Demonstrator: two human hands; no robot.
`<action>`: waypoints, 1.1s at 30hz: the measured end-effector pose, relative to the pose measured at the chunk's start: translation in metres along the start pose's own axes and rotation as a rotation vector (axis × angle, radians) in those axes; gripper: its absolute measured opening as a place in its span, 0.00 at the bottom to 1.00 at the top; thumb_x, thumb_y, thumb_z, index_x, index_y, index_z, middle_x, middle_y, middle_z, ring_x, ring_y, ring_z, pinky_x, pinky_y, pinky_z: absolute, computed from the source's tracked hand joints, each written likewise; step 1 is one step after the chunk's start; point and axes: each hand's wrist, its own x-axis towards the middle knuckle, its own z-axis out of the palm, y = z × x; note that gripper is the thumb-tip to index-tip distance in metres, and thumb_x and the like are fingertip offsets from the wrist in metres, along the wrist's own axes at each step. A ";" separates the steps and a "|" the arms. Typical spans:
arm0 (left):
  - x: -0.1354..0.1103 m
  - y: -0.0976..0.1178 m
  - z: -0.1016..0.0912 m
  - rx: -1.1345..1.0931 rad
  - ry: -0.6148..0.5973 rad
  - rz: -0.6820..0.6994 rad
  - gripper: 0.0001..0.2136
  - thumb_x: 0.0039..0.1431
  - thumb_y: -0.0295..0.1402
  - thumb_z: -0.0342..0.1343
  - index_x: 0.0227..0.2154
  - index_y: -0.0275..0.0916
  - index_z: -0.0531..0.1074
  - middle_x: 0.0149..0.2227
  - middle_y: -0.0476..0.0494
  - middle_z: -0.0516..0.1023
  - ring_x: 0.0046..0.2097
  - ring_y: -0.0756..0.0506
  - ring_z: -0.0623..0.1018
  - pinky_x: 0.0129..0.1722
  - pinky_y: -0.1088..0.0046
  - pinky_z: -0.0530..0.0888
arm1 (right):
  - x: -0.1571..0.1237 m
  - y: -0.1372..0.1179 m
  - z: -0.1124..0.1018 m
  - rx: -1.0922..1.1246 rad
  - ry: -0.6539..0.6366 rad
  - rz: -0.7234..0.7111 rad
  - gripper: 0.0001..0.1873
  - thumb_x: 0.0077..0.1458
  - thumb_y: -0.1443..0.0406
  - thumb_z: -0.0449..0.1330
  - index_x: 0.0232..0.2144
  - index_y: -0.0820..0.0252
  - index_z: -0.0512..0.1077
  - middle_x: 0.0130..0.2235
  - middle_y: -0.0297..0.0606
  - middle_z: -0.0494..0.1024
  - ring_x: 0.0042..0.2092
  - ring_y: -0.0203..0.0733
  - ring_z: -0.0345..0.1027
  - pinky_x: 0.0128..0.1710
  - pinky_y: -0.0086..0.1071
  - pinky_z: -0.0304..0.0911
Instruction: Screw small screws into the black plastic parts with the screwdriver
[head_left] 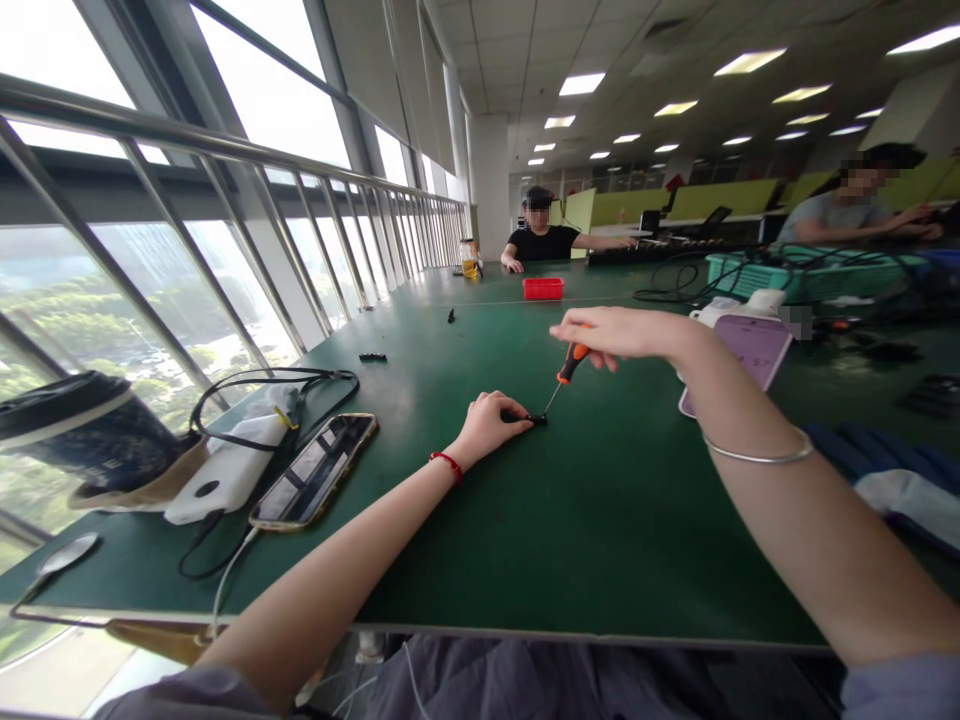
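Note:
My left hand (pixel 491 418) rests on the green table (pixel 600 520) with its fingers closed round a small black part (pixel 534 419). My right hand (pixel 609 334) hovers above and to the right, gripping a screwdriver (pixel 568 370) with an orange and black handle. The screwdriver slants down to the left and its tip meets the black part. A red cord circles my left wrist and a silver bangle my right forearm.
A phone (pixel 315 470), a white power bank (pixel 225 475) with cables and a dark cup (pixel 82 430) lie at the left. A purple phone (pixel 746 350) lies right, a red tray (pixel 543 288) farther back. Small black parts (pixel 373 357) are scattered. Two other people sit beyond.

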 end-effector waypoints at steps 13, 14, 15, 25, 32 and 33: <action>-0.001 0.001 -0.001 -0.009 -0.002 -0.005 0.08 0.49 0.38 0.60 0.30 0.40 0.78 0.37 0.46 0.78 0.44 0.42 0.72 0.49 0.62 0.65 | 0.002 -0.007 0.006 -0.051 0.088 0.019 0.25 0.58 0.47 0.44 0.35 0.60 0.70 0.21 0.34 0.67 0.22 0.35 0.60 0.25 0.30 0.52; -0.001 0.001 -0.001 -0.010 0.001 -0.006 0.08 0.49 0.38 0.60 0.30 0.40 0.78 0.37 0.46 0.77 0.44 0.42 0.72 0.49 0.62 0.66 | 0.003 -0.007 0.006 -0.064 0.105 0.020 0.24 0.58 0.48 0.45 0.35 0.59 0.70 0.21 0.34 0.67 0.21 0.34 0.60 0.25 0.30 0.52; -0.001 0.000 0.000 -0.010 0.002 -0.007 0.08 0.49 0.38 0.60 0.30 0.40 0.78 0.37 0.46 0.77 0.44 0.41 0.72 0.48 0.62 0.66 | 0.003 -0.006 0.006 -0.060 0.111 0.010 0.21 0.57 0.50 0.47 0.37 0.59 0.70 0.22 0.34 0.68 0.22 0.34 0.61 0.25 0.29 0.52; -0.001 0.000 -0.001 0.000 0.007 0.007 0.08 0.49 0.38 0.60 0.30 0.40 0.78 0.37 0.45 0.78 0.43 0.43 0.73 0.49 0.62 0.66 | 0.004 -0.007 0.008 -0.109 0.132 0.085 0.26 0.57 0.46 0.44 0.36 0.59 0.71 0.19 0.34 0.68 0.22 0.38 0.63 0.27 0.31 0.53; -0.001 0.001 -0.001 0.010 0.008 0.005 0.08 0.49 0.38 0.60 0.30 0.40 0.78 0.36 0.46 0.77 0.42 0.43 0.73 0.48 0.63 0.66 | 0.006 -0.007 0.008 0.000 0.085 0.010 0.20 0.55 0.51 0.51 0.41 0.59 0.68 0.30 0.36 0.75 0.25 0.35 0.65 0.29 0.29 0.56; -0.001 0.001 0.000 0.010 0.008 0.005 0.08 0.49 0.38 0.60 0.30 0.40 0.78 0.36 0.46 0.77 0.42 0.43 0.73 0.49 0.63 0.66 | 0.006 -0.007 0.008 -0.015 0.098 0.044 0.23 0.56 0.48 0.48 0.38 0.60 0.69 0.26 0.37 0.73 0.24 0.36 0.64 0.28 0.30 0.56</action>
